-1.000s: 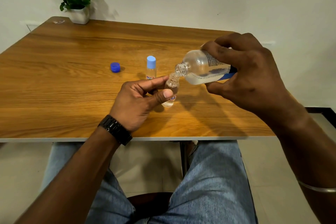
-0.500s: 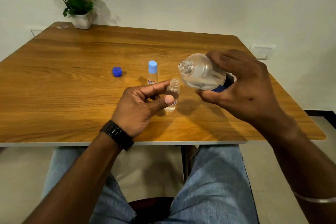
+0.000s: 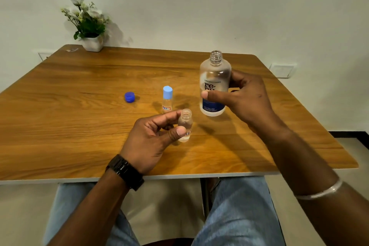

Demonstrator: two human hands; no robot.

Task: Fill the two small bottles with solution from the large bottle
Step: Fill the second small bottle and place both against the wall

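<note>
Two hands are engaged. Nearest, the left hand [image 3: 153,136] pinches the open small bottle [image 3: 185,125] between thumb and fingers, long axis upright, mouth up, base at the table [image 3: 79,126]. At 1 o'clock from it, the right hand [image 3: 245,98] is clamped on the uncapped large bottle [image 3: 214,86], also upright (neck well above the small mouth). At 11 o'clock stands the capped small bottle [image 3: 167,99]; farther toward 10 o'clock lies the blue cap [image 3: 129,97]. The right hand is nearer for any next pour.

Soft, even indoor light, faint shadows, sharp focus, wide-angle bending at edges.
</note>
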